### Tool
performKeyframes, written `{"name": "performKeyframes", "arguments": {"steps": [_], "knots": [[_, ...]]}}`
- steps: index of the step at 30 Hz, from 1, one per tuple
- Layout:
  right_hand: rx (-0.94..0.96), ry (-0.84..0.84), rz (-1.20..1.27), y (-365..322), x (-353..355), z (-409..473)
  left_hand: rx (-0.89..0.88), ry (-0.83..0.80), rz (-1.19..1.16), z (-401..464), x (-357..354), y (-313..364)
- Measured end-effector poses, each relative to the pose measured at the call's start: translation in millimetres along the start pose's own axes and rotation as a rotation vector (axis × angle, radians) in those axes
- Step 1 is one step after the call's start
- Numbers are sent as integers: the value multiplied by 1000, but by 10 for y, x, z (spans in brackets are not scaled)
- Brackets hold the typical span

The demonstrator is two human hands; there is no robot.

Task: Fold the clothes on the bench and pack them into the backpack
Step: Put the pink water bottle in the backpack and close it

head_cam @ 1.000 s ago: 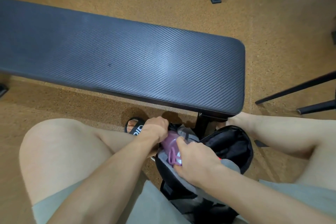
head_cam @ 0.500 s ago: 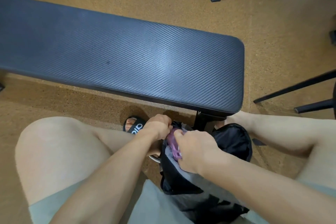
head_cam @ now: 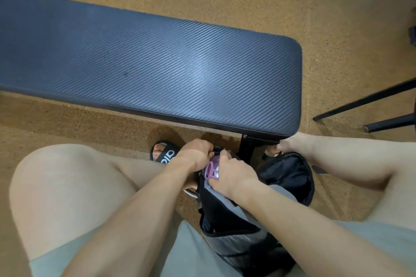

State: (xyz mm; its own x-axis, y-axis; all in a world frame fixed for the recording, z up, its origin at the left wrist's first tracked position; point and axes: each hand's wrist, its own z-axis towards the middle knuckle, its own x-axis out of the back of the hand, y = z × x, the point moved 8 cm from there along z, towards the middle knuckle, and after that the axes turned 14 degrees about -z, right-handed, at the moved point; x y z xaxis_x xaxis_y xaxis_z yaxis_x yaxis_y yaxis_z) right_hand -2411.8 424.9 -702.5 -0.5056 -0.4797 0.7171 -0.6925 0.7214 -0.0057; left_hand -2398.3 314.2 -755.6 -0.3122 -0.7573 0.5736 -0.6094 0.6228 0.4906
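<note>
Working the backpack between my knees, I have my right hand curled round a purple piece at its mouth, fingers bent over it; just left of them my left hand pinches the bag's rim. To do this well I should hold the opening taut and push the piece straight down, not sideways. Past my fingers the bench shows no clothes, so I judge packing nearly finished. Compared with a second ago, my hands have drawn closer and the purple piece sits deeper.
</note>
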Motion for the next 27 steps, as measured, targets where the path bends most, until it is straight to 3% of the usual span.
{"name": "performKeyframes", "arguments": {"steps": [10,17,23,27], "knots": [[-63,-73,-82,-151,-206,394,36,-62,-92,64,-31,-135],[-76,-225,40,-149,-272,358,128,-31,-107,28,-17,-194],[22,-69,-89,-181,-175,215,129,-74,-44,-14,25,-89],[55,-85,-176,-279,-172,329,100,-106,20,24,36,-100]]}}
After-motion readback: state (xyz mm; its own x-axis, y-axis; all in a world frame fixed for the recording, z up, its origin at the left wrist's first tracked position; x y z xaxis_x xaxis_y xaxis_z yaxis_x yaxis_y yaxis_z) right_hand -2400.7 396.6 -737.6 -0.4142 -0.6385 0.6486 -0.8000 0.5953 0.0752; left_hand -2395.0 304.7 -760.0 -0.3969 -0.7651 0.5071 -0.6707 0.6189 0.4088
